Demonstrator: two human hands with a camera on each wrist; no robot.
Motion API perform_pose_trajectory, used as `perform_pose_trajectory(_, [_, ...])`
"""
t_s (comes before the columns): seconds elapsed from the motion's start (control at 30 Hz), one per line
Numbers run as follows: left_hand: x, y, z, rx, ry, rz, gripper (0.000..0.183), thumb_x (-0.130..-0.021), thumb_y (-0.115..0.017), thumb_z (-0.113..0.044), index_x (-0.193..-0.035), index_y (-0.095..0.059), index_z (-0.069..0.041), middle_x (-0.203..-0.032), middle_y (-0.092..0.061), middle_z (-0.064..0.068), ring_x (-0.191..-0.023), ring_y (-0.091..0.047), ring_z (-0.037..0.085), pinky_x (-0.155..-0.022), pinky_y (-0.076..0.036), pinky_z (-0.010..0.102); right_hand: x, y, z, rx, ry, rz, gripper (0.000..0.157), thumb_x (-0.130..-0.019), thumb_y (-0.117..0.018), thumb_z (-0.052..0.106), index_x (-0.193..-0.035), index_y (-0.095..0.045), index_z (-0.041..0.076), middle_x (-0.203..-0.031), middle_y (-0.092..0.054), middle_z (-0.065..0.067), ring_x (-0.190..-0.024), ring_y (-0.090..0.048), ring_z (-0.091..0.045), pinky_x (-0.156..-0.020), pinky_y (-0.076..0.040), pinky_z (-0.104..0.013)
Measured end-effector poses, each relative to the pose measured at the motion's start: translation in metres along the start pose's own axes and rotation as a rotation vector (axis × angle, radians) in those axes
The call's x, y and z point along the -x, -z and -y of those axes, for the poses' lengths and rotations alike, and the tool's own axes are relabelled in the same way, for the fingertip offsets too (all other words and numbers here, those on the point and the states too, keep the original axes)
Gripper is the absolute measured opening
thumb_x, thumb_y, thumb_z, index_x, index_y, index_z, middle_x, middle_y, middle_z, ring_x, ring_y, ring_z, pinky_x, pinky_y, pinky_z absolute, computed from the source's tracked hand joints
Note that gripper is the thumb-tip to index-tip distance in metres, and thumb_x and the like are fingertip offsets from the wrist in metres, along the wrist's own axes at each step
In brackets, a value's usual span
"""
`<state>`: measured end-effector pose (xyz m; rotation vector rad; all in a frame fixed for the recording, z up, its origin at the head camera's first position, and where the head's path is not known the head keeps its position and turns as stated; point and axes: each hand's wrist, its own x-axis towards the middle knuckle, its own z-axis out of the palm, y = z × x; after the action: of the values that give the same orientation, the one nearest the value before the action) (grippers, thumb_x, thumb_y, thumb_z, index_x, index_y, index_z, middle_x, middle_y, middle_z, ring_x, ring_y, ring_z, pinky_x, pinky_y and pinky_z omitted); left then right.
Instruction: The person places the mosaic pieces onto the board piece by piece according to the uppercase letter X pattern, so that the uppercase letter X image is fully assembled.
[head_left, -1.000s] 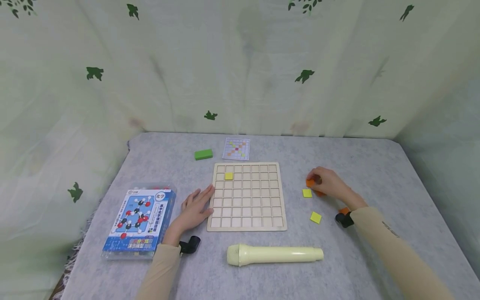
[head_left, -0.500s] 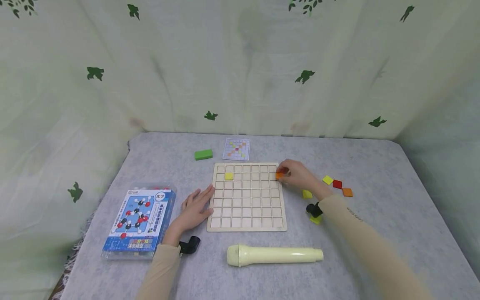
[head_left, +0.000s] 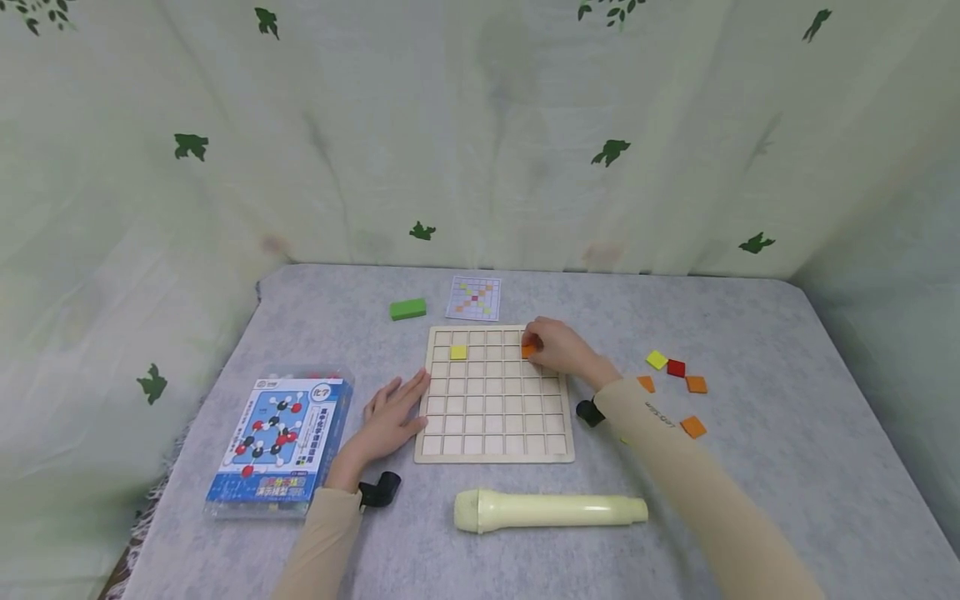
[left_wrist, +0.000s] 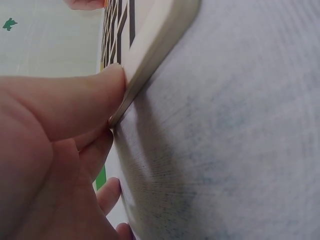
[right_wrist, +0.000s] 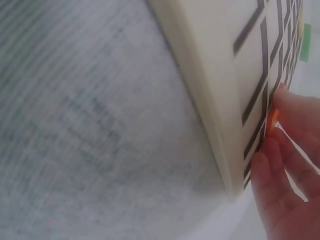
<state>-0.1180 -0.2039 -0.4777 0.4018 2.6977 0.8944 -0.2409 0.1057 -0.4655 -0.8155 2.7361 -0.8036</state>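
In the head view a wooden grid board (head_left: 487, 417) lies mid-table, with a yellow square tile (head_left: 458, 352) in a cell of its upper left part. My right hand (head_left: 562, 346) is over the board's upper right part, pinching an orange square tile (head_left: 528, 352) between thumb and fingers. In the right wrist view that orange tile (right_wrist: 272, 120) shows edge-on, its lower side right at the grid. My left hand (head_left: 392, 421) rests along the board's left edge, fingers extended. Up close in the left wrist view, the thumb (left_wrist: 95, 97) touches the board's rim (left_wrist: 155, 50).
Several loose tiles lie to the right, among them a red tile (head_left: 676, 367) and an orange tile (head_left: 693, 427). Behind the board are a pattern card (head_left: 473, 298) and a green block (head_left: 407, 309). A pale yellow microphone (head_left: 551, 510) lies in front; a boxed molecule set (head_left: 277, 442) stands left.
My right hand has picked up an orange tile from the loose ones at right and carried it left onto the board's upper right part. The left hand has stayed at the board's edge.
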Motion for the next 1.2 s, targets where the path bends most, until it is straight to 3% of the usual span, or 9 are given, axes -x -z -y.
perform_pose_trajectory(0.23, [-0.002, -0.001, 0.000, 0.004, -0.011, 0.002, 0.065, -0.097, -0.053, -0.016, -0.153, -0.020, -0.006, -0.158, -0.014, 0.010, -0.141, -0.001, 0.041, -0.103, 0.000, 0.064, 0.026, 0.015, -0.017, -0.174, -0.025, -0.049, 0.020, -0.084, -0.062, -0.003, -0.103, -0.065, 0.000, -0.099, -0.064, -0.009, -0.092, -0.058, -0.024, -0.080, -0.049, -0.038])
perform_pose_trajectory(0.53, [0.000, 0.000, -0.001, 0.013, -0.007, -0.003, 0.065, -0.098, -0.053, -0.015, -0.152, -0.020, -0.005, -0.158, -0.014, 0.011, -0.141, -0.001, 0.041, -0.102, 0.000, 0.065, 0.086, 0.046, -0.053, -0.212, -0.158, -0.102, 0.018, -0.088, -0.063, 0.000, -0.106, -0.064, -0.002, -0.104, -0.064, -0.012, -0.094, -0.058, -0.026, -0.084, -0.049, -0.043])
perform_pose_trajectory(0.77, [0.000, 0.000, -0.001, 0.005, -0.006, -0.005, 0.065, -0.098, -0.053, -0.015, -0.152, -0.019, -0.005, -0.158, -0.014, 0.012, -0.141, -0.001, 0.041, -0.102, 0.000, 0.065, 0.123, 0.050, -0.070, -0.222, -0.198, -0.073, 0.020, -0.087, -0.062, -0.002, -0.106, -0.065, 0.000, -0.105, -0.065, -0.011, -0.098, -0.058, -0.029, -0.088, -0.047, -0.048])
perform_pose_trajectory(0.97, [0.001, 0.000, 0.001, 0.040, -0.016, -0.017, 0.065, -0.097, -0.053, -0.013, -0.152, -0.020, -0.005, -0.158, -0.014, 0.011, -0.141, -0.001, 0.041, -0.102, 0.001, 0.064, 0.135, 0.041, -0.070, -0.190, -0.113, -0.046, 0.023, -0.085, -0.067, -0.002, -0.107, -0.066, 0.003, -0.106, -0.064, -0.007, -0.101, -0.057, -0.029, -0.090, -0.044, -0.048])
perform_pose_trajectory(1.1, [0.001, -0.001, 0.001, 0.057, -0.021, -0.024, 0.064, -0.097, -0.053, -0.012, -0.152, -0.021, -0.006, -0.158, -0.014, 0.011, -0.141, -0.001, 0.041, -0.102, 0.000, 0.064, 0.133, 0.035, -0.069, -0.130, -0.062, -0.055, 0.025, -0.082, -0.071, -0.002, -0.106, -0.066, 0.003, -0.104, -0.063, -0.005, -0.097, -0.055, -0.025, -0.088, -0.044, -0.044])
perform_pose_trajectory(1.2, [0.002, -0.002, 0.002, 0.063, -0.024, -0.030, 0.064, -0.097, -0.054, -0.012, -0.152, -0.021, -0.005, -0.158, -0.014, 0.011, -0.141, -0.001, 0.041, -0.102, 0.000, 0.064, 0.128, 0.031, -0.069, -0.079, -0.070, -0.047, 0.025, -0.080, -0.074, 0.000, -0.104, -0.066, 0.005, -0.101, -0.062, -0.003, -0.091, -0.054, -0.021, -0.082, -0.046, -0.040])
